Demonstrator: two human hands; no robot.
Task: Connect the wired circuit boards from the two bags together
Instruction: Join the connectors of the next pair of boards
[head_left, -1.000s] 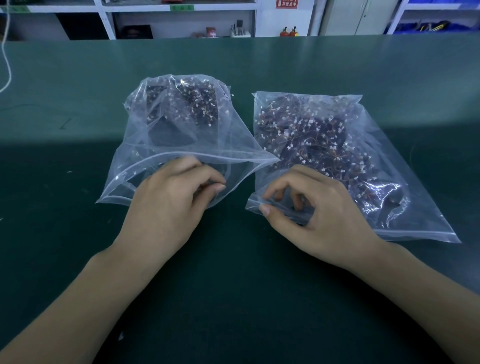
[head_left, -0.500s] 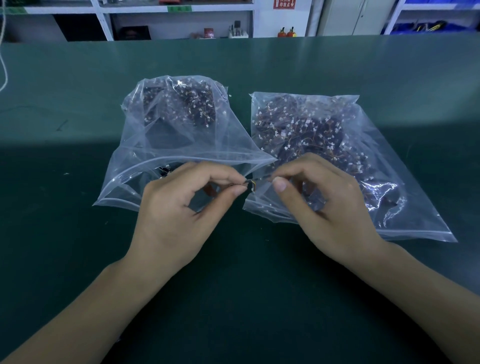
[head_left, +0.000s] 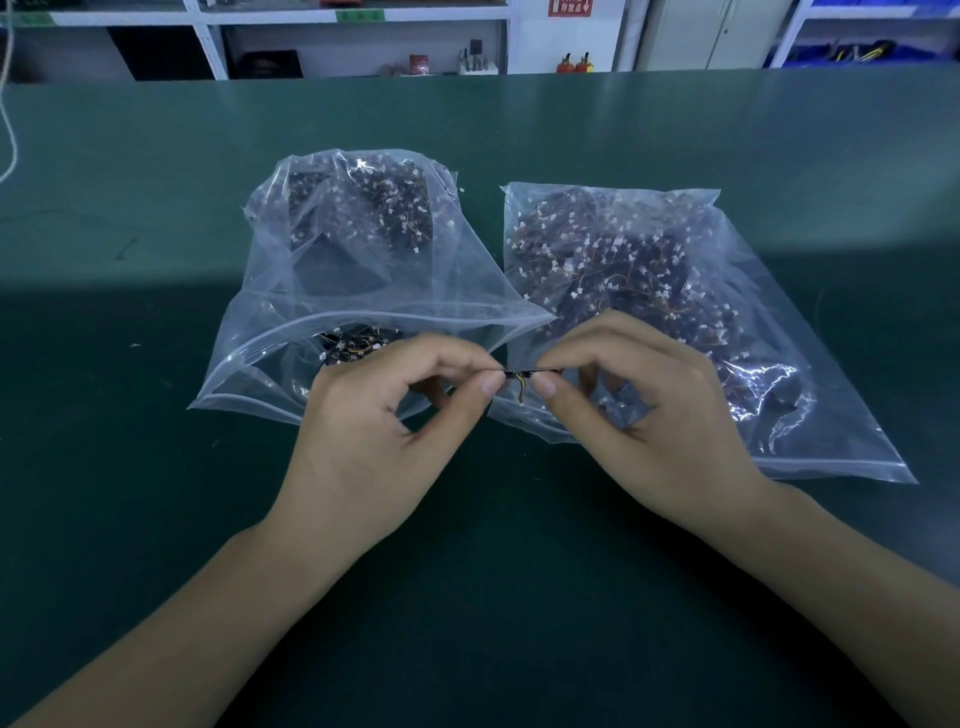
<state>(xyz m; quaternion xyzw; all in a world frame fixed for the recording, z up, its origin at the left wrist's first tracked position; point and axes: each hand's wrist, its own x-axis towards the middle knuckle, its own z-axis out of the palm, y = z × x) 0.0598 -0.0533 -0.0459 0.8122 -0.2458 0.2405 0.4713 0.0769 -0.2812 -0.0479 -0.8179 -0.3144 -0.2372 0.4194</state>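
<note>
Now both hands meet over the green worktop (head_left: 156, 493): the left hand (head_left: 374, 431) and right hand (head_left: 649, 415) each pinch an end of small dark wired circuit boards (head_left: 522, 375), held level between thumbs and forefingers, just in front of the left bag (head_left: 311, 291) and right bag (head_left: 753, 312) of parts.
</note>
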